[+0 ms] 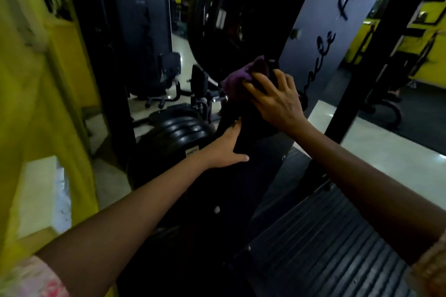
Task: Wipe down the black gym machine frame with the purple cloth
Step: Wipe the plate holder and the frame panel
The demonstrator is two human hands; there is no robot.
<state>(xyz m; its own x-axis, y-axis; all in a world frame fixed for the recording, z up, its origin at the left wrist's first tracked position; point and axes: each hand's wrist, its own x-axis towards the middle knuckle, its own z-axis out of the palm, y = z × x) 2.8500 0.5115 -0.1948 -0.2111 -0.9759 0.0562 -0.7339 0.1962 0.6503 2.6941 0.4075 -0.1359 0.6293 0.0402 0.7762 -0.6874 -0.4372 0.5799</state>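
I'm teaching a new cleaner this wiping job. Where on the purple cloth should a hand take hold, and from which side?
Take the purple cloth at its bunched right-hand part, coming over it from the near right as the right hand does. It lies wadded against the black frame, so fingers spread over the bulk can likely press it flat, while the loose left fold stays free to wipe.

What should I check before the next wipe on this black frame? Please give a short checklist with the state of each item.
1. Purple cloth under the right hand: ok.
2. Cloth touching the black frame: ok, it seems pressed against it.
3. Left hand steadying the frame below: ok, fingers flat.
4. Left hand out of the downward wiping path: not ok.
5. Weight plates apart from both hands: ok.
6. Dirt remaining on frame: cannot tell, too dark.
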